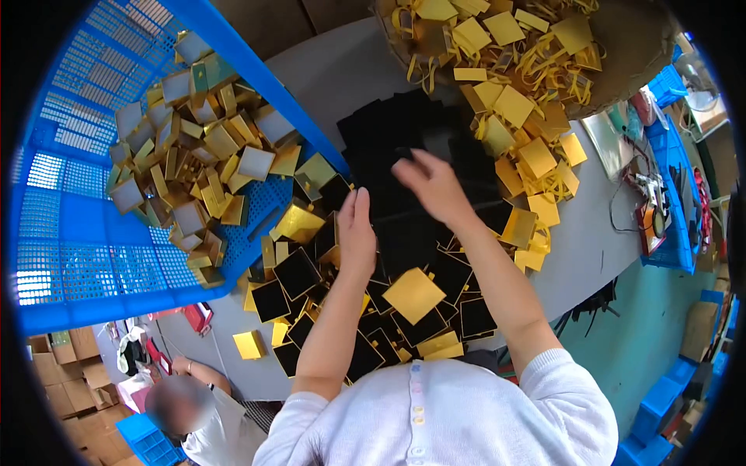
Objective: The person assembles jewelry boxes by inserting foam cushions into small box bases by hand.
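Observation:
My left hand [357, 239] is upright at the middle of the table, its fingers pressed together. A dark, gold-edged piece is close to its fingertips, but what it grips is hidden. To its left are a shiny gold box [299, 223] and several open gold boxes with black insides [298, 273]. My right hand [437, 190] is over a spread of black flat pieces [400, 116], fingers stretched and apart, slightly blurred. No held thing shows clearly in it. A gold square lid or box [414, 296] lies nearer my body on the black-lined boxes.
A blue plastic basket [268, 74] full of gold boxes [186, 155] leans in at the left. Gold pieces with ribbons [509, 46] heap in a carton at the back right and spill down the grey table [590, 225]. Another person [194, 412] sits at lower left.

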Demonstrator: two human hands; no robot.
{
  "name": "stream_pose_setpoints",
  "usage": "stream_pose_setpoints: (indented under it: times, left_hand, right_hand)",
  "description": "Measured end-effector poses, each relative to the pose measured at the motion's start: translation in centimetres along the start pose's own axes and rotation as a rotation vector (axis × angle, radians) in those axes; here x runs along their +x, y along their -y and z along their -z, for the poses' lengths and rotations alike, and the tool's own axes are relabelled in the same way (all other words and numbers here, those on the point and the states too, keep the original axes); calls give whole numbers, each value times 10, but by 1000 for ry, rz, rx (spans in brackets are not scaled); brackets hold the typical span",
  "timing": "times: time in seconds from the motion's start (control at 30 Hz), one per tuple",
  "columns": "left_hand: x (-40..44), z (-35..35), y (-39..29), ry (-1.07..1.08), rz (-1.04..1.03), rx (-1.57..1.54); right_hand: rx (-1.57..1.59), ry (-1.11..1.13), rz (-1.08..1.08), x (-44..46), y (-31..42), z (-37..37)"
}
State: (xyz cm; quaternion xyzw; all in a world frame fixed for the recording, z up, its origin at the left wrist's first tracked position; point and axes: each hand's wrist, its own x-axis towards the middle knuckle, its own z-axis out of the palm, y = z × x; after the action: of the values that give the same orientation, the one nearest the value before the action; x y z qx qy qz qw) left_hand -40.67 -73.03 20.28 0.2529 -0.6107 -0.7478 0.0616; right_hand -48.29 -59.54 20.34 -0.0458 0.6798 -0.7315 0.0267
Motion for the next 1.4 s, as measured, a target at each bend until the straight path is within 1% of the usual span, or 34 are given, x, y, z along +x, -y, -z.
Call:
stream_pose_setpoints:
  times: [0.03, 0.07, 0.13, 0.17, 0.2, 0.23, 0.27, 0.3, 0.33, 0.4, 0.43, 0.47, 0.5, 0.53, 0.6, 0.63, 0.67, 0.73, 0.77, 0.8, 0.83, 0.87, 0.93, 0.97, 1.0, 1.07, 1.1, 1.13, 1.17, 1.2, 1.23, 1.3, 1.37, 1.4]
  left_hand:
    - [-5, -1, -2, 8, 0, 1]
    - [-12, -3, -7, 119, 3, 15]
    - [-19, -6, -13, 340, 2, 42]
    - [-18, -7, -4, 293, -148, 157]
    - [-15, -3, 3, 290, -144, 156]
    - [-9, 3, 7, 256, -128, 198]
    - [-2, 8, 8, 222, -113, 239]
    - [3, 12, 8, 91, -132, 258]
    - [5, 12, 8, 29, -11, -48]
    - [18, 15, 8, 153, 95, -477]
    - [14, 7, 3, 165, 105, -476]
    - [5, -2, -6, 155, -15, -69]
    - [2, -8, -11, 141, -143, 336]
    - [13, -8, -7, 148, -150, 335]
    - [43, 5, 6, 106, -315, 486]
    - [50, 2, -9, 170, -109, 334]
    - [75, 9, 5, 134, -109, 565]
    - [87, -1, 26, -240, -721, 1238]
    - [92, -17, 22, -127, -884, 1040]
    - [94, -33, 22, -8, -1025, 838]
    - [91, -54, 29, 223, -618, 596]
    - [96, -73, 45, 362, -309, 459]
    - [111, -105, 82, 422, 90, 518]
    - [110, -111, 88, 510, 287, 446]
    - [101, -115, 89, 544, 265, 439]
    - [105, -115, 116, 561, 158, 485]
    - [96, -117, 103, 562, 167, 486]
    - [86, -116, 89, 608, 218, 347]
    - [77, -113, 80, 648, 269, 208]
    - [77, -110, 80, 645, 274, 215]
    - [79, -109, 78, 664, 232, 251]
    - [74, -103, 67, 684, 192, 295]
    - [67, -97, 55, 724, 33, 351]
    - [66, -93, 54, 731, 28, 357]
  right_hand:
    - [-129, 99, 11, -3, -1, -3]
    - [-260, 199, 17, -6, -1, -6]
    - [-123, -37, -16, -2, -16, -11]
    - [-7, -155, -27, -2, -12, -13]
    - [111, -272, -41, -3, -3, -14]
    - [238, -397, -138, -2, 10, -13]
    - [590, -344, -205, 4, 7, -4]
    - [525, -186, -235, 2, 2, 5]
    - [457, -32, -263, 1, -6, 10]
    - [-166, 137, 52, -21, -23, -12]
    - [-437, 225, 149, -30, -47, -18]
    - [-513, 180, 153, -32, -49, -21]
    - [-469, 181, 196, -31, -50, -13]
    - [-424, 181, 247, -24, -49, -1]
    - [-315, -66, 131, 5, -44, 35]
    - [-412, -194, 33, 25, -51, 64]
    - [-508, -324, -61, 47, -62, 95]
    - [-803, -302, -384, 82, -96, 152]
    - [-803, -318, -373, 90, -99, 158]
    - [-768, -253, -507, 92, -102, 163]
    - [-735, -178, -641, 93, -106, 167]
    - [-743, -175, -639, 94, -107, 167]
    - [-735, 79, -502, 95, -110, 160]
    - [-594, 159, -552, 99, -129, 162]
    - [-598, 154, -541, 98, -117, 158]
    - [-183, 65, -437, 78, -96, 146]
    - [-67, 80, -409, 67, -83, 139]
    - [-61, 78, -422, 62, -83, 132]
    - [59, -39, -439, 56, -84, 124]
    - [179, -155, -446, 54, -82, 120]
    - [290, -137, -468, 52, -77, 120]
    - [376, -154, -501, 44, -60, 113]
    - [461, -174, -525, 41, -54, 106]
    - [465, -200, -418, 40, -52, 104]
